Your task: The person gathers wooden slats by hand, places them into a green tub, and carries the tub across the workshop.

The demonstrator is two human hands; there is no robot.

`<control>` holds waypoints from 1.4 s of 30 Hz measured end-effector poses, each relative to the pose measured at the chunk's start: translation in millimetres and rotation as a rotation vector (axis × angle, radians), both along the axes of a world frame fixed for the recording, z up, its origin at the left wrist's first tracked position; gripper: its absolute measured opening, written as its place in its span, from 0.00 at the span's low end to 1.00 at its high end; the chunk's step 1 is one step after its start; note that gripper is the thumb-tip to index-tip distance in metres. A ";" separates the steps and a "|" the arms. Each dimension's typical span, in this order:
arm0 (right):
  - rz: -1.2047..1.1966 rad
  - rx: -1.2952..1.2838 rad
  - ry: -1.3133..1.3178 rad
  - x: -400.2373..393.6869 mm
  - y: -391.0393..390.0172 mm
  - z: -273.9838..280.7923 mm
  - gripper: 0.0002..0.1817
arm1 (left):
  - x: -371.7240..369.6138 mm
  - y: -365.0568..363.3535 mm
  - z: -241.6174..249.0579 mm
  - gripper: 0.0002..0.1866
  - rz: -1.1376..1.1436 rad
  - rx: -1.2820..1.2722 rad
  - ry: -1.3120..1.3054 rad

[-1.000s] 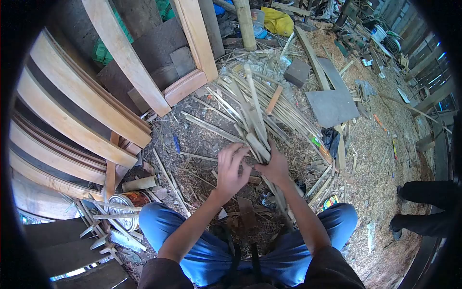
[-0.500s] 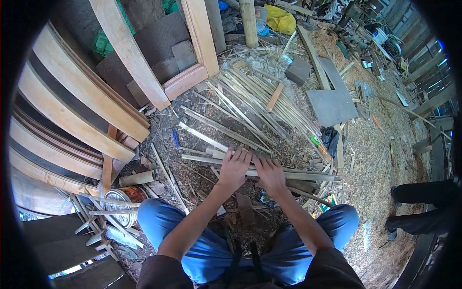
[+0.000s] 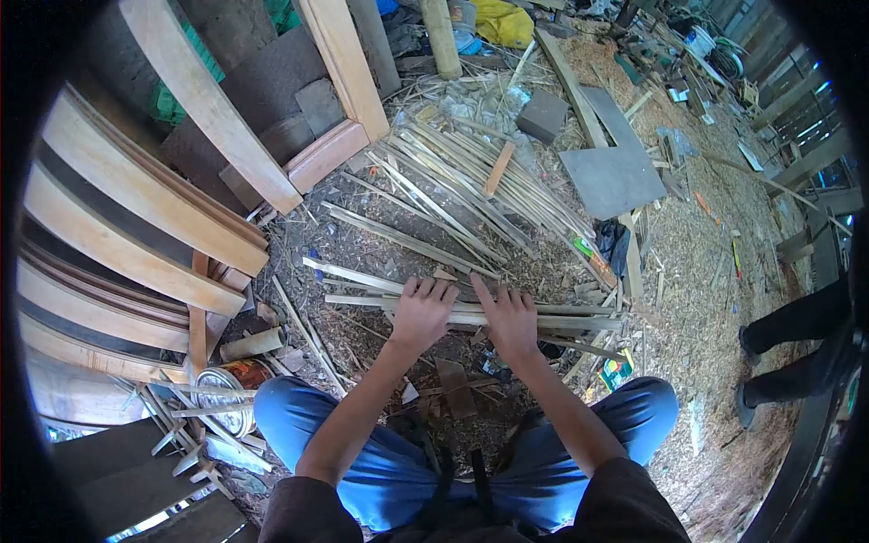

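Observation:
A small bundle of thin wooden strips (image 3: 579, 322) lies crosswise in front of my knees, its left ends fanned apart. My left hand (image 3: 424, 312) is closed over the middle of the bundle, fingers bent across the far side. Close beside it, my right hand (image 3: 507, 321) grips the same strips, with the index finger stretched out and the other fingers curled over. A short piece of wood (image 3: 444, 273) shows near my left fingertips. Both thumbs are hidden. Just beyond the bundle lie a few loose strips (image 3: 398, 234) on the ground.
A larger pile of strips (image 3: 534, 201) lies farther off, with a short brown stick (image 3: 499, 168) on it. Wooden frames (image 3: 136, 244) lean at the left above a tin can (image 3: 226, 398). A grey board (image 3: 615, 181) lies at right. Another person's legs (image 3: 797, 344) stand far right.
The strips under my hands have shifted slightly left and down in view. My right index finger is now stretched out. The whole view has tilted a little.

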State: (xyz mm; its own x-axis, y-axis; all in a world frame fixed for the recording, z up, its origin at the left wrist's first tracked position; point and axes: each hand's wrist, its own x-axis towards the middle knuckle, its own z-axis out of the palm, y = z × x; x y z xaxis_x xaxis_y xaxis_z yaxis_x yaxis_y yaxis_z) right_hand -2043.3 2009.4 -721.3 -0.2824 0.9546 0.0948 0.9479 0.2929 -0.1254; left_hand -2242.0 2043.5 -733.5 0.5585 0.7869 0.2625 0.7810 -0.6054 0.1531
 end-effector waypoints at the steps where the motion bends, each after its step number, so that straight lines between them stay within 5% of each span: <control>1: 0.018 0.009 -0.018 2.1 0.2 -7.0 0.52 | 1.3 1.0 -2.9 0.22 0.002 -0.023 0.029; 7: -0.157 -0.226 0.056 35.7 18.4 -32.9 0.38 | 10.7 7.2 10.3 0.37 -0.120 -0.068 -0.002; 11: -0.298 -0.247 0.054 65.6 25.1 -20.5 0.36 | 10.4 5.8 -26.3 0.40 -0.045 0.029 -0.352; 14: -0.462 -0.215 0.067 71.1 16.0 -12.9 0.36 | -6.0 -13.1 -73.1 0.38 0.112 -0.223 -0.319; 16: -0.468 -0.250 0.024 71.4 11.2 -15.3 0.36 | -17.6 -14.3 -116.8 0.42 0.223 -0.519 -0.057; 19: -0.415 -0.325 0.002 66.2 12.3 -26.1 0.36 | -23.4 -11.9 -150.8 0.43 0.252 -0.548 0.056; 20: -0.375 -0.378 0.047 65.3 14.1 -20.0 0.37 | -28.6 -15.7 -174.7 0.42 0.215 -0.386 0.097; 23: -0.299 -0.331 0.076 63.9 25.2 -35.8 0.37 | -20.4 3.9 -137.2 0.30 0.231 -0.559 0.190; 29: -0.377 -0.371 0.105 68.2 29.2 -39.5 0.39 | -19.1 4.1 -135.4 0.25 0.155 -0.488 0.249; 42: -0.553 -0.284 0.105 99.2 33.9 -37.7 0.39 | 18.8 44.5 -122.1 0.25 0.127 -0.352 0.203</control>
